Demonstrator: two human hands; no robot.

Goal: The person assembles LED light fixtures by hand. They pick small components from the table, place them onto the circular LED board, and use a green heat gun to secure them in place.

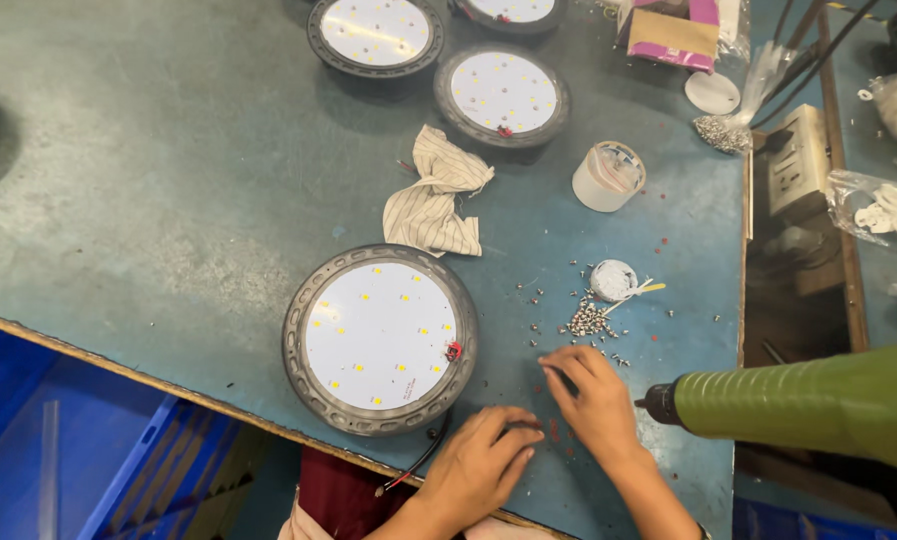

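Where fingers curl, screw unseen.

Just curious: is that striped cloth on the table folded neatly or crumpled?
Crumpled: the striped cloth lies bunched in uneven creases.

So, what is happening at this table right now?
A person works at a blue-green table. The right hand lies flat among loose small screws, the left hand rests just beside it. A round LED light fixture lies to the left, and a green power screwdriver hangs at right, unheld.
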